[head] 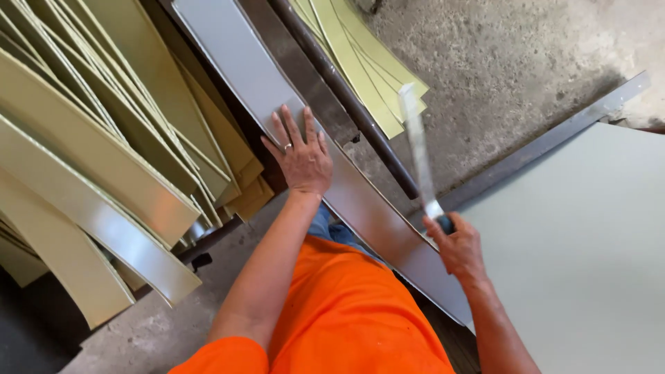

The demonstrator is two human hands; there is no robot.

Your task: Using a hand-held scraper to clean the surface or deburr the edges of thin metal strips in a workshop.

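left hand (303, 156): flat and wide open, fingers spread, palm down on the grey metal strip (263, 83). It isn't gripping anything, just pressing, which I'd guess keeps the strip from shifting or springing up.

right hand (454, 242): fist wrapped round the dark handle of a long flat blade-like tool (418, 149). The tool points up and away from the body and looks blurred, so it's hard to say exactly what it is. It could be a file or a straightedge.

grey metal strip: a long narrow sheet running diagonally from the top left down toward the person's orange shirt (346, 312). It seems to rest on a dark bar (346, 93) along its far edge, maybe so it sits raised at working height.

big pale sheet (575, 256): lies flat on the right, just beside the right hand, with its near edge close to the strip's lower end.

yellow-green strips (104, 159): a fanned pile of curved offcuts on the left, close to the left hand but apart from it. More of them (360, 62) lie past the bar at the top.

floor (512, 62): rough concrete.
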